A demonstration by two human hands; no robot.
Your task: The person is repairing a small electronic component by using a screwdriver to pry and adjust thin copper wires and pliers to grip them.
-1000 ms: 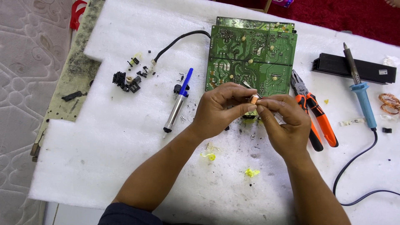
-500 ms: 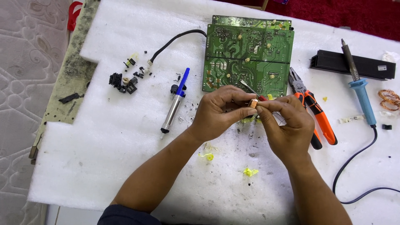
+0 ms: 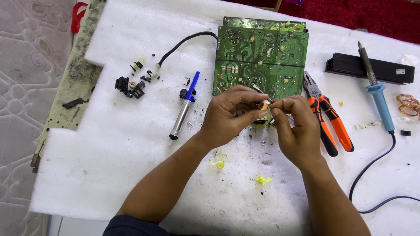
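White foam sheet (image 3: 109, 175) covers the work place, and on it lie a green circuit board (image 3: 260, 57), a desoldering pump with blue plunger (image 3: 184, 107), orange pliers (image 3: 328, 116), a blue-handled soldering iron (image 3: 377, 89), a black bar (image 3: 369, 69) and small black parts (image 3: 130, 85). The left hand (image 3: 229, 116) and the right hand (image 3: 295, 126) meet just below the board, both pinching one small copper-coloured coil part (image 3: 264, 105). The fingers cover most of this part, so its shape is hard to make out, and the iron's cable leaves the picture at right.
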